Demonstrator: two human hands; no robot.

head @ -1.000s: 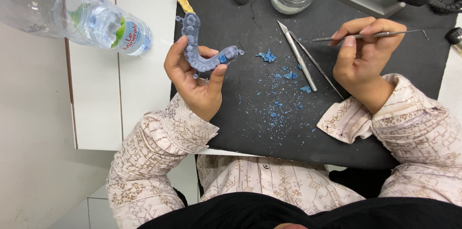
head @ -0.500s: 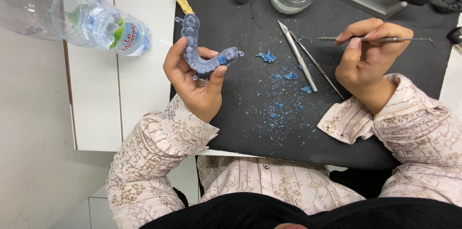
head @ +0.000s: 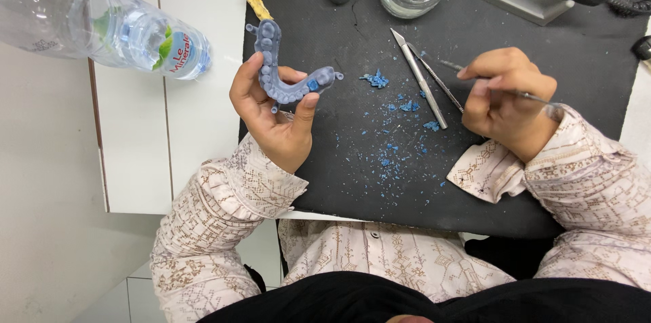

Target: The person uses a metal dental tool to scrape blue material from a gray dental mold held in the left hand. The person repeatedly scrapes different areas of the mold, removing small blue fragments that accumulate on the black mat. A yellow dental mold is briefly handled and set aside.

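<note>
Black mat (head: 542, 187) over white worktop (head: 196, 160): your left hand (head: 271, 112) pinches the grey dental arch model (head: 281, 75) upright, curve opening rightward, well left of your right hand (head: 505, 102), closed around a thin metal instrument (head: 495, 85) pointing toward it.

A clear plastic bottle (head: 88, 24) lies on its side at the far left, wearing a white, green and blue label (head: 173, 48)

A single head-worn camera looks steeply down, from close above, onto the black mat (head: 407, 187) and lap.
</note>
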